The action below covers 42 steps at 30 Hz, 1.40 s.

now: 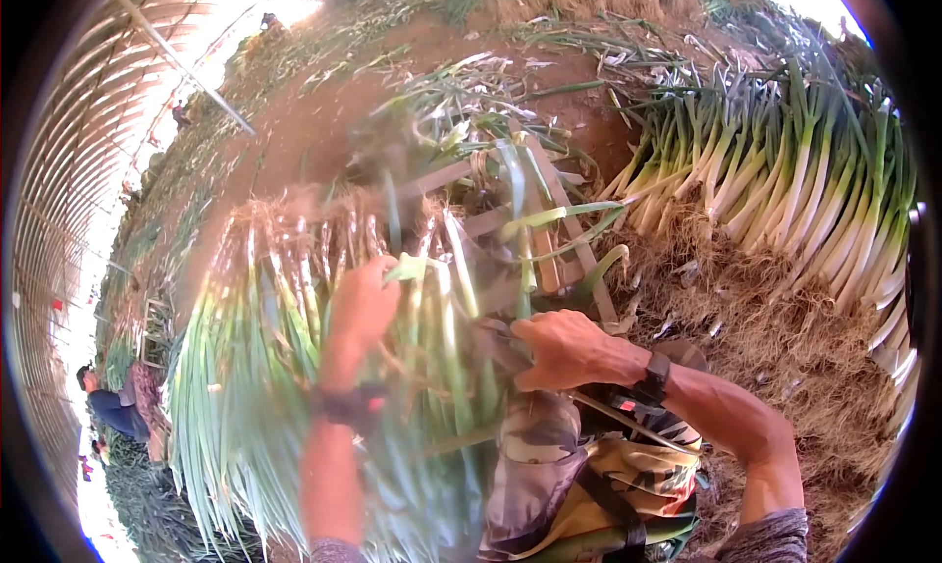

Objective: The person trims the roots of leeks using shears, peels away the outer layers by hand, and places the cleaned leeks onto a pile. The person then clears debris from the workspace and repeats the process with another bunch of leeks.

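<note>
Long green onions (260, 367) lie side by side in front of me, roots away from me and leaves towards me. My left hand (363, 303) is closed over this pile, a pale green leaf end (405, 268) showing at its thumb. To the right, my right hand (564, 350) makes a fist at the pile's edge, above my camouflage-clad leg (535, 435). A dark, blurred object (497, 344) juts from that fist towards the onions; I cannot tell what it is. A thin cord-like line (628, 423) runs below the right wrist.
A low wooden frame (579, 229) with loose leaves on it stands beyond my hands. Trimmed green onions (785, 170) are stacked on the right, above a mat of dry roots (785, 396). Bare soil (324, 102) stretches ahead. Another person (118, 411) sits far left under the arched roof (69, 160).
</note>
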### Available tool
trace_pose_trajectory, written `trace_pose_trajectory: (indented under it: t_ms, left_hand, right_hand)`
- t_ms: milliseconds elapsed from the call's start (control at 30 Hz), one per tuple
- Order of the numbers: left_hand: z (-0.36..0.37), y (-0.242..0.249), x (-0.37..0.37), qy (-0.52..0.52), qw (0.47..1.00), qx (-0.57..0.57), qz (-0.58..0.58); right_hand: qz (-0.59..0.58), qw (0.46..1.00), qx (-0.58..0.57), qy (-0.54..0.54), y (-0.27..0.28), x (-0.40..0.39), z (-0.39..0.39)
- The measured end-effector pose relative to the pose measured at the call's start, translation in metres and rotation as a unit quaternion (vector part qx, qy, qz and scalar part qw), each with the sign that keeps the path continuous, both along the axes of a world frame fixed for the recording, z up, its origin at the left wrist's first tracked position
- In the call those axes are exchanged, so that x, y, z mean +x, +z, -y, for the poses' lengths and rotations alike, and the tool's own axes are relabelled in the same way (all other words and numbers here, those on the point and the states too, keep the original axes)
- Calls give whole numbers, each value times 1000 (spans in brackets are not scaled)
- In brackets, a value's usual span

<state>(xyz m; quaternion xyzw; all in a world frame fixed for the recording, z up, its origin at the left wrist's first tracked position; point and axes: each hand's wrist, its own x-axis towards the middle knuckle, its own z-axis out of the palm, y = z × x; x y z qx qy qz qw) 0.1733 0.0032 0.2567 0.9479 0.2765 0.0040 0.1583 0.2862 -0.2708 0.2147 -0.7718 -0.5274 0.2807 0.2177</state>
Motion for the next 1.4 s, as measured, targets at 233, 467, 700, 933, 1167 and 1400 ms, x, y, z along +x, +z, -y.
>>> trace_pose_trajectory:
  t_ms: [233,467,700,933,1167,1400]
  left_hand:
    - [-41,-35,-14,11,905,421,64]
    - [68,-119,-34,-9,1000,20,-18]
    - [79,-135,-6,92,992,-64,-65]
    - [56,-157,-12,214,911,-337,108]
    - [74,-226,-15,135,962,-188,145]
    - [112,-174,-52,-2,986,-45,161]
  right_hand:
    - [50,998,14,-22,-20,13,-31]
    - [30,999,21,-29,-33,21,-57]
    - [65,996,35,-52,-43,34,-76]
    - [-30,999,-22,-28,-4,37,-55]
    - [8,1000,4,-21,-1,33,-29]
    - [-36,999,14,-10,10,18,-7]
